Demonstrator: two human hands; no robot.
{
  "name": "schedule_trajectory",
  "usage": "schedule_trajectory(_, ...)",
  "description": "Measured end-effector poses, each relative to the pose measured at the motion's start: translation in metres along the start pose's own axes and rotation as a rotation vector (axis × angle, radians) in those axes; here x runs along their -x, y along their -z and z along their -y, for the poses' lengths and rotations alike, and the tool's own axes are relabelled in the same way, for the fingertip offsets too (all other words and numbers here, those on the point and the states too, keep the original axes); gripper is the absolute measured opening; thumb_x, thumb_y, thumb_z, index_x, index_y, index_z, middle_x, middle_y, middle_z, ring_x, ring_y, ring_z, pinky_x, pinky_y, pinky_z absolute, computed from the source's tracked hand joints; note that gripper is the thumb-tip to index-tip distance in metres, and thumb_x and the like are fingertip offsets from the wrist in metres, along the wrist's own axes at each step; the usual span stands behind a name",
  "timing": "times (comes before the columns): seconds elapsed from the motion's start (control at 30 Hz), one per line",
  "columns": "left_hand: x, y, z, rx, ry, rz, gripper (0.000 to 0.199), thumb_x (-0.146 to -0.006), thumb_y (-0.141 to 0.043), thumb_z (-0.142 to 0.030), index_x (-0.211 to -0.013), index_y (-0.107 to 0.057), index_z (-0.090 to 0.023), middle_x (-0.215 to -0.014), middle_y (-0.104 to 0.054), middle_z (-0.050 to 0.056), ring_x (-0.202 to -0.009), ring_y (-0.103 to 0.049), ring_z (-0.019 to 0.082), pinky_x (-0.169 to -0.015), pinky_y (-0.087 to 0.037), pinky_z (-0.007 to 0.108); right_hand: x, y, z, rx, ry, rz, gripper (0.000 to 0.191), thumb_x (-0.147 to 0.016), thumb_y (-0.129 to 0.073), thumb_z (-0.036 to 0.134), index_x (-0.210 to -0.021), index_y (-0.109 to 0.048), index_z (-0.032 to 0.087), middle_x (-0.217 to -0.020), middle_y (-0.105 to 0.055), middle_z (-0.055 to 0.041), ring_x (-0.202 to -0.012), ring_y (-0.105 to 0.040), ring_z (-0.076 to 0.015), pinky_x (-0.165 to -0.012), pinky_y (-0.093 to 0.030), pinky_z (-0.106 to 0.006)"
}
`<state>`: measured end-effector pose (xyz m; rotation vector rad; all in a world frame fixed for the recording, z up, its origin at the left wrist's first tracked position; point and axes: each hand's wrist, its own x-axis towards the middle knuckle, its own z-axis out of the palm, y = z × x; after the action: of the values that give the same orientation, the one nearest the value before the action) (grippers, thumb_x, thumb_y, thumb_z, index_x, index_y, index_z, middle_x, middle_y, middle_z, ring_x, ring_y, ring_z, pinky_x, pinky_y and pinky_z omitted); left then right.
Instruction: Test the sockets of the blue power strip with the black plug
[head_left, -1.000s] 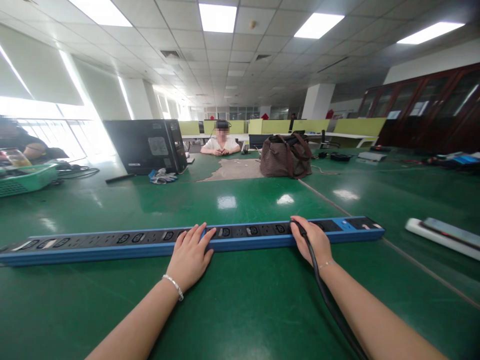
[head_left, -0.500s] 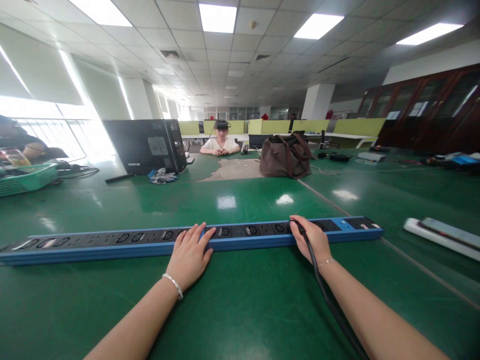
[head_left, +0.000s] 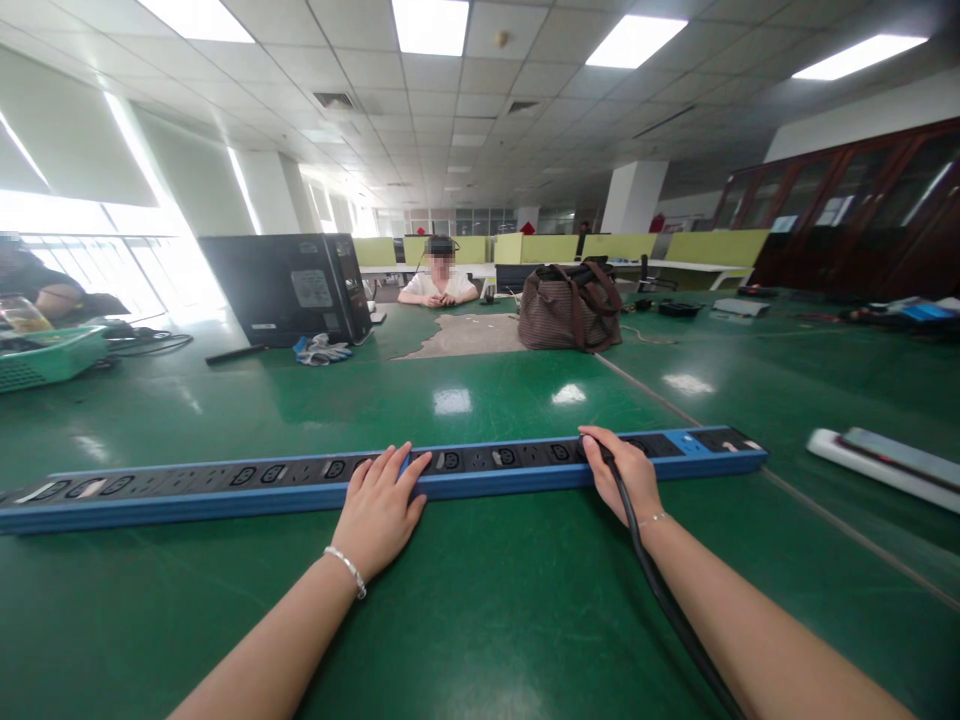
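Observation:
A long blue power strip with a black face of several sockets lies across the green table. My left hand rests on its middle, fingers stretched over the top and thumb against the near side. On the strip's right part, my right hand is closed around the plug end of a black power cord. The plug is mostly hidden by my fingers, pressed against the socket face; how deep it sits cannot be seen. The cord runs down under my right forearm toward the lower edge.
A white power strip lies at the right. Farther back are a black computer case, gloves and a brown bag. A green basket stands at the left. One person sits opposite, another at the left.
The view has shifted very slightly. Both hands stay in place on the power strip, with the right hand still gripping the plug.

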<state>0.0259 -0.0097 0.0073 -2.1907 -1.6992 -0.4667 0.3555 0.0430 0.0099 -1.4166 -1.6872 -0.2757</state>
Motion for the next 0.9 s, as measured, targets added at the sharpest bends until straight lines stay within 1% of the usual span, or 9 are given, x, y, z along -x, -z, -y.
schedule_trajectory(0.27,0.000,0.002,-0.001,-0.002,0.006,0.002,0.047,-0.084,-0.045,-0.030,-0.131,-0.044,-0.029,-0.140,-0.044,0.005,-0.128,-0.038,0.025,-0.105,-0.028,0.045,0.003,-0.005,-0.004,0.000,0.018,-0.005,0.031,-0.088,-0.041,0.037,-0.094,-0.068,0.023,-0.091,-0.071,-0.0036,-0.075,-0.066,-0.0185,-0.073,-0.049,-0.029)
schedule_trajectory(0.33,0.000,0.003,-0.001,-0.003,0.008,0.005,0.047,-0.084,-0.045,-0.030,-0.131,-0.044,-0.028,-0.140,-0.043,0.005,-0.129,-0.038,0.025,-0.105,-0.029,0.045,0.002,-0.004,-0.003,-0.028,0.014,0.009,0.031,-0.087,-0.042,0.038,-0.094,-0.068,0.023,-0.091,-0.071,-0.0040,-0.076,-0.066,-0.0187,-0.074,-0.049,-0.029)
schedule_trajectory(0.37,0.000,0.003,-0.002,-0.003,0.009,0.006,0.047,-0.084,-0.046,-0.030,-0.131,-0.044,-0.028,-0.140,-0.043,0.005,-0.128,-0.038,0.025,-0.105,-0.029,0.045,0.000,-0.002,-0.002,-0.061,0.001,-0.003,0.031,-0.087,-0.042,0.038,-0.094,-0.068,0.023,-0.091,-0.071,-0.0043,-0.077,-0.066,-0.0189,-0.074,-0.049,-0.030)
schedule_trajectory(0.43,0.000,0.003,-0.002,0.000,0.011,0.006,0.048,-0.084,-0.046,-0.030,-0.132,-0.044,-0.028,-0.140,-0.043,0.005,-0.128,-0.038,0.025,-0.104,-0.029,0.045,-0.006,0.005,0.000,-0.158,-0.061,-0.096,0.033,-0.088,-0.041,0.040,-0.095,-0.067,0.021,-0.091,-0.070,-0.0052,-0.082,-0.065,-0.0193,-0.076,-0.049,-0.030)
schedule_trajectory(0.5,0.000,0.003,-0.002,0.001,0.012,0.006,0.047,-0.084,-0.046,-0.030,-0.131,-0.044,-0.028,-0.140,-0.044,0.005,-0.128,-0.038,0.025,-0.104,-0.029,0.045,-0.014,0.015,0.001,-0.244,-0.155,-0.269,0.036,-0.089,-0.037,0.041,-0.098,-0.065,0.020,-0.091,-0.069,-0.0062,-0.086,-0.064,-0.0193,-0.078,-0.049,-0.032)
schedule_trajectory(0.53,0.000,0.002,-0.002,0.000,0.012,0.006,0.047,-0.084,-0.046,-0.030,-0.131,-0.044,-0.029,-0.140,-0.044,0.005,-0.128,-0.038,0.025,-0.104,-0.029,0.045,-0.017,0.021,0.000,-0.249,-0.164,-0.314,0.035,-0.089,-0.038,0.041,-0.099,-0.064,0.019,-0.093,-0.068,-0.0065,-0.088,-0.063,-0.0196,-0.081,-0.048,-0.033)
schedule_trajectory(0.57,0.000,0.002,-0.002,-0.002,0.010,0.004,0.047,-0.084,-0.046,-0.030,-0.131,-0.044,-0.029,-0.140,-0.044,0.005,-0.128,-0.038,0.025,-0.104,-0.029,0.046,-0.019,0.025,-0.002,-0.247,-0.164,-0.331,0.034,-0.089,-0.039,0.041,-0.099,-0.064,0.020,-0.095,-0.068,-0.0066,-0.090,-0.062,-0.0198,-0.083,-0.047,-0.033)
schedule_trajectory(0.67,0.001,0.001,-0.001,-0.005,0.008,-0.004,0.047,-0.084,-0.045,-0.030,-0.131,-0.045,-0.028,-0.140,-0.044,0.006,-0.128,-0.039,0.025,-0.104,-0.029,0.045,-0.020,0.034,-0.013,-0.253,-0.182,-0.315,0.033,-0.087,-0.042,0.042,-0.098,-0.063,0.020,-0.096,-0.068,-0.0068,-0.092,-0.061,-0.0203,-0.085,-0.046,-0.035)
schedule_trajectory(0.9,0.000,-0.001,0.002,-0.004,-0.002,-0.011,0.047,-0.084,-0.045,-0.031,-0.131,-0.045,-0.028,-0.139,-0.044,0.006,-0.128,-0.039,0.026,-0.104,-0.029,0.046,-0.015,0.041,-0.057,-0.277,-0.293,-0.275,0.036,-0.085,-0.044,0.046,-0.098,-0.063,0.019,-0.098,-0.069,-0.0072,-0.096,-0.060,-0.0210,-0.090,-0.044,-0.039)
